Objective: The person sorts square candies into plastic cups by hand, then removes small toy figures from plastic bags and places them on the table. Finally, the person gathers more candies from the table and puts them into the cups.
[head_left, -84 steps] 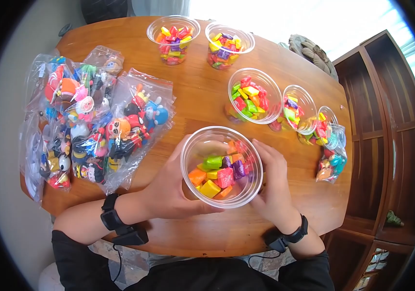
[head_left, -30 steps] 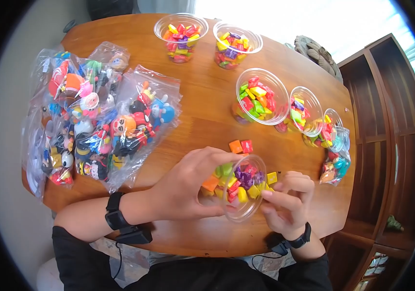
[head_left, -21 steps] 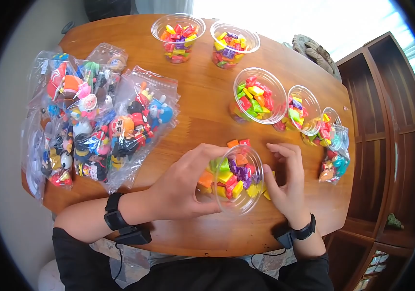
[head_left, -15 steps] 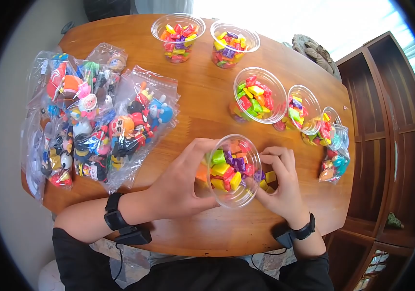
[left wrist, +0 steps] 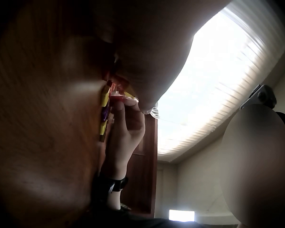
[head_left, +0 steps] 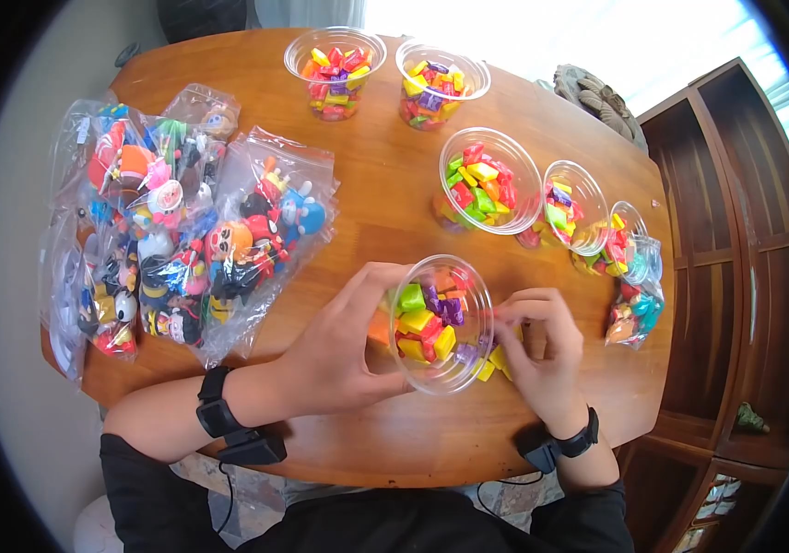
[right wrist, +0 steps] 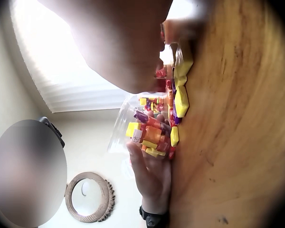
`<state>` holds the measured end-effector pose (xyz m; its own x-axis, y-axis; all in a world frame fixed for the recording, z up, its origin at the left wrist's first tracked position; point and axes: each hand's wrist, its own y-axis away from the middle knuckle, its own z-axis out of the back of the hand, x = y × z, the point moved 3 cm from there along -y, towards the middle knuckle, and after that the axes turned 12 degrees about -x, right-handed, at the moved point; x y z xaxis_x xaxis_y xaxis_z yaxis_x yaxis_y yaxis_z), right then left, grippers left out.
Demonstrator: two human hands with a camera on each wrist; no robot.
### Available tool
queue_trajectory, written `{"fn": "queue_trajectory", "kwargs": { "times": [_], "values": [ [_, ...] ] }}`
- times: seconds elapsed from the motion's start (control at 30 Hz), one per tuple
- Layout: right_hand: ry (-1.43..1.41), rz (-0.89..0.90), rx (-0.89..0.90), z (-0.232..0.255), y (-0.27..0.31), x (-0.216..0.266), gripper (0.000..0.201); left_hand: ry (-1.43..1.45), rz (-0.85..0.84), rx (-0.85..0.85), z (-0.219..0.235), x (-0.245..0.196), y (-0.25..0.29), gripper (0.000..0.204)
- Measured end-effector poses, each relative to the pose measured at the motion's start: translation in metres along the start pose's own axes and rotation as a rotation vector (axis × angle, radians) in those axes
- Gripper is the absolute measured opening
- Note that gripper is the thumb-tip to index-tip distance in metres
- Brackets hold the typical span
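My left hand point(head_left: 339, 346) grips a clear plastic cup point(head_left: 461, 380) around its side, its mouth tipped up toward the head camera. Wrapped candies point(head_left: 419, 324) in red, yellow, green, purple and orange cover the cup's bottom. Just right of the cup, my right hand point(head_left: 547, 355) pinches a red wrapped candy point(left wrist: 117, 98) between thumb and fingers, as the left wrist view shows. Loose yellow candies point(head_left: 498, 361) lie on the table under that hand. From the right wrist, more loose candies point(right wrist: 181, 100) appear in a row along the tabletop beside the cup.
Several more cups of candy stand beyond, including one at the back left point(head_left: 335, 78) and one nearer point(head_left: 535, 198). Clear bags of toy figures point(head_left: 270, 244) cover the table's left side. A smaller bag of toys point(head_left: 634, 309) lies by the right edge, near a wooden cabinet point(head_left: 703, 230).
Earlier both hands held the cup; my right hand has since let go and now pinches a red candy. The cup tilted rightward, then came back more upright. Loose candies have appeared on the table.
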<state>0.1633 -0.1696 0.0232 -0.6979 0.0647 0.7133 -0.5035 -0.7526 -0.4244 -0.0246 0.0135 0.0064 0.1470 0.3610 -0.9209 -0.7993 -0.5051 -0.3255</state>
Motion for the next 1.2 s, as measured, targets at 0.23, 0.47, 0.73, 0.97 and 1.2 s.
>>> {"fn": "queue_trajectory", "kwargs": {
  "times": [0.23,0.47,0.73,0.97,1.2],
  "values": [
    [-0.142,0.166,-0.322,0.016,0.009,0.022,0.042,-0.001,-0.028,0.026,-0.001,-0.004,-0.002,0.087],
    [-0.145,0.321,-0.083,0.011,0.007,0.028,0.047,0.001,-0.044,0.02,0.0,-0.001,-0.001,0.088],
    [-0.169,0.141,-0.208,0.014,0.006,0.007,0.039,0.01,-0.038,0.006,-0.002,-0.003,-0.001,0.088],
    [-0.286,-0.043,-0.27,0.014,0.002,-0.001,0.027,0.011,-0.01,0.027,-0.001,-0.003,-0.001,0.087],
    [-0.373,-0.235,-0.214,0.002,0.004,-0.01,0.023,-0.025,-0.012,0.019,0.001,-0.003,-0.002,0.086]
  ]
}}
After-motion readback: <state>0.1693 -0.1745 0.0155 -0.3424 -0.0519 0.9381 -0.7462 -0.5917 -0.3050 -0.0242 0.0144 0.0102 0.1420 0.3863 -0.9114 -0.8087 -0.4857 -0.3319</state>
